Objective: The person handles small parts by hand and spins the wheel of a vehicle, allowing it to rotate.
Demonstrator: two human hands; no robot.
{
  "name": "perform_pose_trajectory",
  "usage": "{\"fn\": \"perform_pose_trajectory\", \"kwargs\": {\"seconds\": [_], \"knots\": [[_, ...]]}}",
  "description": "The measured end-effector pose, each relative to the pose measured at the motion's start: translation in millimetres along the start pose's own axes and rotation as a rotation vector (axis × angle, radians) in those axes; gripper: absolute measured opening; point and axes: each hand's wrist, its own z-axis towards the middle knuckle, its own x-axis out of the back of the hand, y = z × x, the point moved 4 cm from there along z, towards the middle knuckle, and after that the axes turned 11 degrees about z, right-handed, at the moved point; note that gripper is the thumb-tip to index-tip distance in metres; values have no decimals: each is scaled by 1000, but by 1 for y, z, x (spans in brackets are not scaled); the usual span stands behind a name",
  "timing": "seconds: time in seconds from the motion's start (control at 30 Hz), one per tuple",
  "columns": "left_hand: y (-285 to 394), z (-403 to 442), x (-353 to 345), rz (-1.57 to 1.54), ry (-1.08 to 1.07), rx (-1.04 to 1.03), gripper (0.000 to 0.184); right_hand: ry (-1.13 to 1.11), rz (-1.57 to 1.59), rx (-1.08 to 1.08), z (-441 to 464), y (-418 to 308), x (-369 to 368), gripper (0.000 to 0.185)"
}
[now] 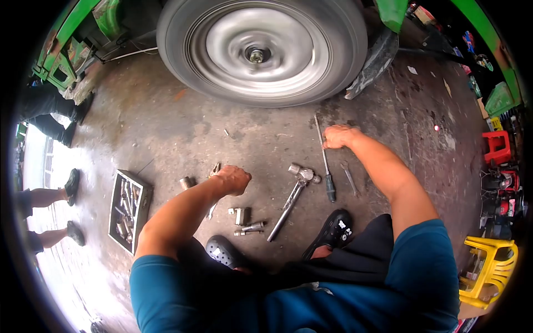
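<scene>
My left hand (233,180) is held above the floor with its fingers curled in, and nothing shows in it. Just past it lies a metal tool (215,168), partly hidden by the hand and forearm. My right hand (340,136), also curled, is beside the shaft of a long screwdriver (330,187); whether it touches the shaft I cannot tell. Between my hands a ball-peen hammer (288,205) lies on the floor, and a wrench (350,178) is right of the screwdriver. Ahead, a large wheel (261,50) is smeared as if turning.
Sockets (252,226) and a metal block (240,215) lie near my feet. A tool tray (145,202) stands at left. Other people's legs (50,197) are at far left. A yellow chair (488,272) and red stool (496,146) line the right. Green bodywork (393,14) overhangs the wheel.
</scene>
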Motion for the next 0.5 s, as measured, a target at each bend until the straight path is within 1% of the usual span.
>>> {"fn": "perform_pose_trajectory", "kwargs": {"seconds": [0.07, 0.13, 0.27, 0.37, 0.5], "knots": [[0, 0, 0, -17, -34, 12, 30, -8, 9, -18, -2, -1, 1, 46], [0, 1, -2, -19, -23, 8, 30, -25, 20, -44, -4, -2, 2, 47], [0, -1, -1, -28, -23, 13, 31, -1, 36, -32, -5, 1, 1, 48], [0, 1, -3, 1, 25, 1, 29, -3, 33, -30, -5, 1, 1, 48], [0, 1, -2, 0, 12, 9, 29, 7, 39, -27, -3, 2, 0, 47]]}}
